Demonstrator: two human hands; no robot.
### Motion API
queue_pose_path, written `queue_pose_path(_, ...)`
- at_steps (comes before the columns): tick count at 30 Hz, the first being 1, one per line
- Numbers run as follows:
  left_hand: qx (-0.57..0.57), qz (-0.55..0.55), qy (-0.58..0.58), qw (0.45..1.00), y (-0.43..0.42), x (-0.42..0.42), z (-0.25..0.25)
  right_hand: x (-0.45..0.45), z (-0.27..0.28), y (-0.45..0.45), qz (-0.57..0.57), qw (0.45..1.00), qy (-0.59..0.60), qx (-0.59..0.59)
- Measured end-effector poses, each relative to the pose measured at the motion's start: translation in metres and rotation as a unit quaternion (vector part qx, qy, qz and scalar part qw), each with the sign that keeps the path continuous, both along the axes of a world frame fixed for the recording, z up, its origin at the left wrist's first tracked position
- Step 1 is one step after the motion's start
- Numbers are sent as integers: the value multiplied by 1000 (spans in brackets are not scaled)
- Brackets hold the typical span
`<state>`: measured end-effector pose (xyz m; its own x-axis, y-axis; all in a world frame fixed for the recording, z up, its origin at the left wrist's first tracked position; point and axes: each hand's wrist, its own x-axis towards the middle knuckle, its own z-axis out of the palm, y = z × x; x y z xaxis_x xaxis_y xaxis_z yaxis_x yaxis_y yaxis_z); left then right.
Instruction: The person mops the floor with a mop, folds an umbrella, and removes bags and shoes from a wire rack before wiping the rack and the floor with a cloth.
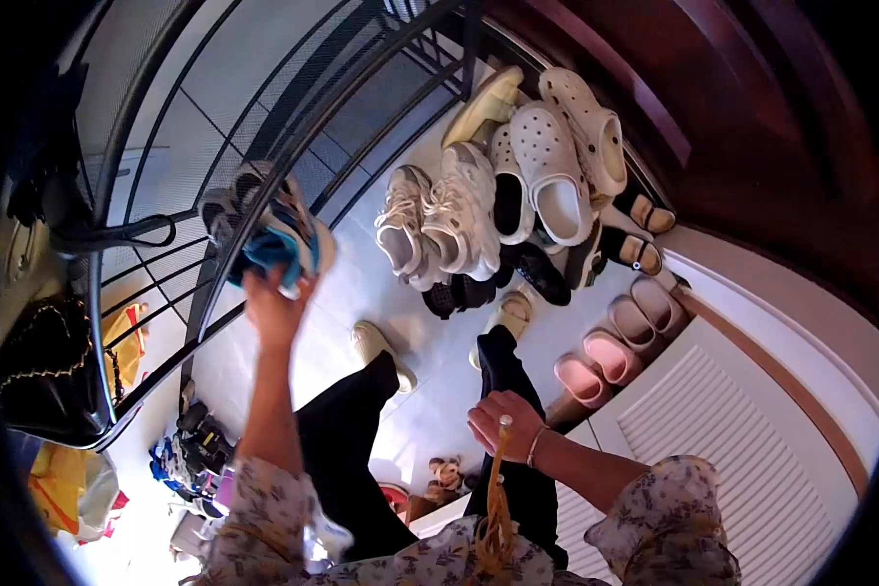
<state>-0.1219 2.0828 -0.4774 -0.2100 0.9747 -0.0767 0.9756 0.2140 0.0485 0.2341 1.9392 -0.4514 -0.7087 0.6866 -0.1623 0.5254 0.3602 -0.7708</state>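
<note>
My left hand is closed on the heel end of a pair of blue, white and grey sneakers, at the black mesh rack. My right hand hangs near my right knee, its fingers curled together; whether anything small is in them is hidden. Beige lace-up sneakers stand on the tiled floor ahead of me. Beside them, white clogs lie piled against each other, with black shoes below.
Pink slippers line the white louvred door at the right. A dark red door rises behind the shoes. Black bags hang at the left, above a yellow bag. More shoes lie at lower left.
</note>
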Motion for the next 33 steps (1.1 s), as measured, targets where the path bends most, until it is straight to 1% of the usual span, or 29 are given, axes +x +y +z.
queue_pose_path(1, 25, -31, -29, 999, -18, 28, 7, 2, 0, -9, -1, 1000, -8, 13)
queue_pose_path(2, -36, 1, -64, 997, -30, 61, 18, 4, 2, -13, -5, 1000, -8, 9)
queue_pose_path(3, 4, -68, -95, 993, -44, 84, 21, 6, 4, -17, -2, 1000, -15, -9)
queue_pose_path(4, -61, -36, -133, 989, -43, 115, 34, 9, 5, -20, 0, 999, -21, -24)
queue_pose_path(5, -67, -66, -165, 982, -42, 137, 31, 12, 6, -23, -13, 1000, -19, -20)
queue_pose_path(6, -75, -125, -149, 978, -40, 153, 19, 15, 7, -26, -19, 999, -20, -20)
queue_pose_path(8, -101, -162, -144, 971, -21, 194, 0, 20, 4, -35, -15, 997, -48, -61)
queue_pose_path(10, -118, -176, -115, 971, -1, 229, -33, 27, 0, -43, -38, 996, -43, -66)
queue_pose_path(11, -165, -174, -83, 967, 11, 243, -46, 29, -1, -42, -43, 997, -41, -58)
queue_pose_path(12, -166, -179, -84, 966, 24, 253, -59, 33, -2, -41, -50, 997, -37, -52)
queue_pose_path(13, -201, -198, -45, 958, 31, 262, -73, 37, -2, -41, -72, 996, -41, -28)
queue_pose_path(14, -237, -218, -6, 947, 38, 273, -75, 42, -3, -42, -80, 995, -44, -33)
queue_pose_path(15, -292, -194, -20, 936, 41, 279, -71, 47, -4, -42, -88, 994, -50, -51)
queue_pose_path(16, -297, -202, -19, 933, 36, 279, -64, 50, -1, -45, -95, 992, -54, -69)
queue_pose_path(17, -257, -226, -61, 938, 32, 275, -52, 51, 2, -50, -109, 991, -70, -32)
queue_pose_path(18, -213, -251, -103, 939, 30, 270, -36, 51, 7, -53, -118, 990, -70, -31)
queue_pose_path(19, -241, -240, -134, 931, 23, 265, -10, 52, 16, -55, -166, 984, -70, -13)
queue_pose_path(21, -213, -234, -182, 931, 1, 242, 33, 50, 32, -69, -234, 967, -97, 5)
queue_pose_path(22, -202, -226, -189, 934, -11, 233, 63, 49, 49, -76, -275, 955, -110, -20)
queue_pose_path(23, -234, -166, -244, 926, -18, 224, 97, 44, 66, -86, -316, 941, -106, -58)
queue_pose_path(24, -217, -194, -266, 919, -38, 198, 105, 42, 87, -96, -364, 921, -105, -93)
queue_pose_path(25, -263, -143, -319, 899, -50, 185, 132, 43, 113, -103, -362, 913, -123, -145)
queue_pose_path(26, -298, -153, -282, 899, -57, 176, 164, 41, 132, -114, -374, 906, -151, -127)
queue_pose_path(27, -247, -227, -278, 900, -79, 141, 164, 41, 155, -124, -412, 886, -163, -136)
queue_pose_path(29, -253, -282, -248, 891, -110, 90, 182, 40, 191, -141, -487, 841, -198, -128)
queue_pose_path(30, -298, -262, -254, 882, -121, 71, 196, 36, 206, -152, -511, 818, -223, -140)
queue_pose_path(31, -379, -250, -287, 843, -126, 51, 208, 26, 223, -171, -540, 788, -249, -157)
queue_pose_path(32, -425, -276, -276, 817, -128, 38, 216, 20, 235, -188, -564, 772, -258, -137)
queue_pose_path(33, -451, -316, -250, 796, -130, 32, 223, 16, 251, -196, -581, 723, -269, -258)
